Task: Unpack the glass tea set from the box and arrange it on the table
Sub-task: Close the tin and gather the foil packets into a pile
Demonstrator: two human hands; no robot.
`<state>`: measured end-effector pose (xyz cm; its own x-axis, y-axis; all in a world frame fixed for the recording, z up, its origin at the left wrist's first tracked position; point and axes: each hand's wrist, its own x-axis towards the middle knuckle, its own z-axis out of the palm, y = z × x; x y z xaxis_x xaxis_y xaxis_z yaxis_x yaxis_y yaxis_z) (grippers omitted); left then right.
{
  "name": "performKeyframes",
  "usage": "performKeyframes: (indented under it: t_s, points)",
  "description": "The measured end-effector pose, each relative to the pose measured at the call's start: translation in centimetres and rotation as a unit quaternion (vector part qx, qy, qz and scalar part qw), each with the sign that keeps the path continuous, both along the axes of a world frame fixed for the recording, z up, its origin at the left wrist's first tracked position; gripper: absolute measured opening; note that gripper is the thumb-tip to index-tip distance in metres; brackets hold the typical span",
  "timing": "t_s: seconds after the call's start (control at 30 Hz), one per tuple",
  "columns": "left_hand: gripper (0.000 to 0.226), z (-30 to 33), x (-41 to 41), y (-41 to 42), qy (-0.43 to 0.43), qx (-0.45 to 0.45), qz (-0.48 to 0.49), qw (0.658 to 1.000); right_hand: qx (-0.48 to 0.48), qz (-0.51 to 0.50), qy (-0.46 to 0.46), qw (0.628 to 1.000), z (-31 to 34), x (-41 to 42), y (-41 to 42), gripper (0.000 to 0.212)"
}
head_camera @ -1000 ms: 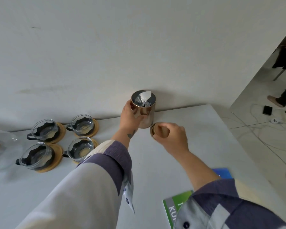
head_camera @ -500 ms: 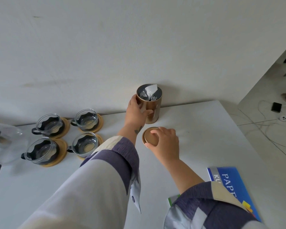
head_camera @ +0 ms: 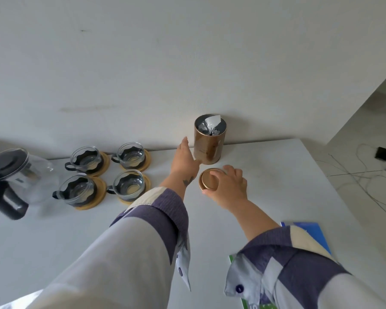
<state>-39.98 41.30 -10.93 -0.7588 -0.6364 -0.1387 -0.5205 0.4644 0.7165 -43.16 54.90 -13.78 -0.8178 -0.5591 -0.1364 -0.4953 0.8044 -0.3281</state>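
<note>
Both hands reach toward an open tea tin at the far edge of the tabletop, with the glass tea set laid out to the left.

The left hand (head_camera: 186,162) is held flat with straight fingers, its thumb just beside the base of the gold tin (head_camera: 210,143); whether it touches cannot be told. The tin stands upright against the wall, a crumpled foil bag (head_camera: 210,126) showing in its mouth. The right hand (head_camera: 228,188) curls its fingers round the gold lid (head_camera: 209,182), which lies on the white tabletop (head_camera: 276,170) just in front of the tin. Four glass cups (head_camera: 127,185) on wooden coasters (head_camera: 99,197) sit in a square near the far edge, and the glass teapot (head_camera: 16,177) stands beside them toward the far left corner. A blue booklet (head_camera: 314,233) lies near the right edge.
</note>
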Motion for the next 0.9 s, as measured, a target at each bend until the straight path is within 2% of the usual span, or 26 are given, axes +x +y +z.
performKeyframes:
  t_s: [0.2, 0.37, 0.6, 0.73, 0.9]
  points:
    - [0.046, 0.9, 7.8, 0.9, -0.012, -0.005, -0.009, 1.000, -0.034, 0.009, 0.006, 0.999, 3.0, 4.7, 0.2, 0.060]
    - [0.044, 0.9, 17.5, 2.1, -0.023, -0.011, 0.001, 1.000, 0.013, 0.027, -0.050, 0.998, 4.1, 12.8, 0.0, 0.061]
    - [0.046, 0.3, 34.0, -0.2, -0.062, -0.045, 0.034, 0.996, 0.047, 0.033, -0.124, 0.991, 3.8, 25.4, 0.3, 0.064]
    - [0.047, -0.8, 42.7, -1.4, -0.103, -0.057, 0.065, 0.991, 0.086, 0.041, -0.152, 0.984, 2.9, 32.0, 0.6, 0.082]
    - [0.053, -2.0, 50.9, -2.2, -0.167, -0.098, 0.096, 0.976, 0.130, 0.003, -0.161, 0.978, 1.4, 37.4, 1.1, 0.111]
